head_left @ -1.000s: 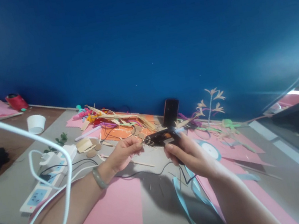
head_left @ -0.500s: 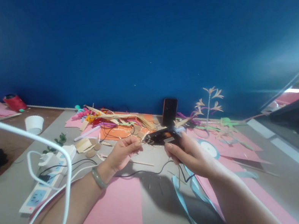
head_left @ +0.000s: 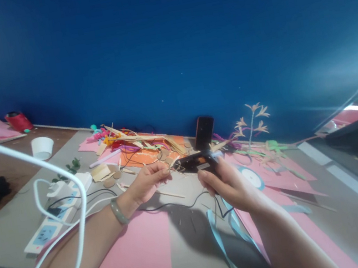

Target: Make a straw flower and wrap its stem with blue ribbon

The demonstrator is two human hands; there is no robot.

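Note:
My right hand (head_left: 227, 183) is wrapped round a black glue gun (head_left: 198, 163), whose dark cord (head_left: 219, 207) hangs below the hand. The gun's tip points left, close to my left fingers. My left hand (head_left: 152, 179), with a green bangle at the wrist, is closed in a pinch on a small pale strip (head_left: 172, 164). The strip's far end meets the gun's tip, and whether they touch I cannot tell. Behind the gun a phone (head_left: 204, 132) leans upright near the wall. To its right stands a stem with pale star-shaped flowers (head_left: 249, 124).
A white cable (head_left: 82, 202) loops across my left forearm from a power strip (head_left: 48, 231). Pink sheets (head_left: 141, 256), light-blue ribbon (head_left: 219, 242) and a round white-and-blue disc (head_left: 252, 178) lie on the table. Straw-like strips (head_left: 138, 137) are heaped at the back; a white cup (head_left: 42, 148) stands left.
The whole view has shifted very slightly. Both hands and the glue gun keep nearly the same pose.

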